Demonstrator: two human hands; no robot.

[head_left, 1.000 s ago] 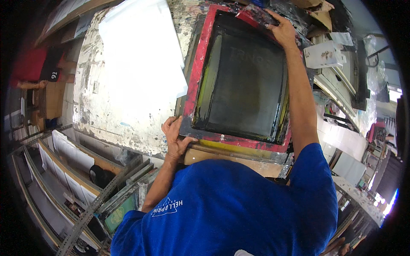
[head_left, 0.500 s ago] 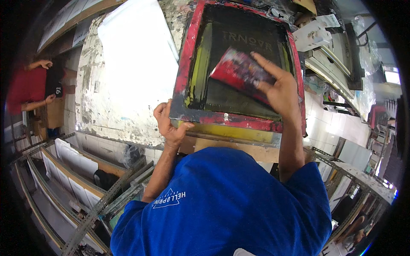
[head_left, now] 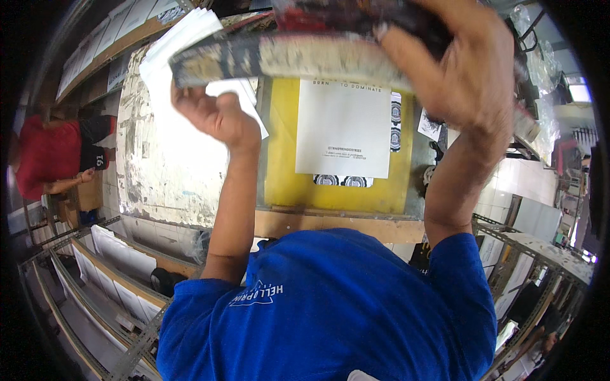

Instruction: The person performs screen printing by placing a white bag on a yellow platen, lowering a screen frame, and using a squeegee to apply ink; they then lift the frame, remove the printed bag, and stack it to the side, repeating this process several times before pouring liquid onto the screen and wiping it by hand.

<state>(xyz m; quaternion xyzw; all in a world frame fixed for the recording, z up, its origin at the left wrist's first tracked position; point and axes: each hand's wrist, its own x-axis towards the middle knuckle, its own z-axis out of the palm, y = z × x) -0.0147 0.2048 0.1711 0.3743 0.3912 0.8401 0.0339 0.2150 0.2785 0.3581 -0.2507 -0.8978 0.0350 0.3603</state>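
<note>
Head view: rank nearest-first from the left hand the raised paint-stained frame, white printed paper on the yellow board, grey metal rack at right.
1. Raised frame: touching left hand.
2. White paper: on its right.
3. Metal rack: far right, lower.

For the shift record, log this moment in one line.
Left hand: at left corner of raised frame | right hand: at its right end, grip unclear | printed white sheet: lying on yellow board

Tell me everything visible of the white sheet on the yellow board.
The white sheet lies flat on the yellow board, looking like paper, with dark printing near top and bottom. Black-and-white prints show beneath its right and lower edges. The raised frame hides its top edge. Neither the left hand nor the right hand touches it.
</note>
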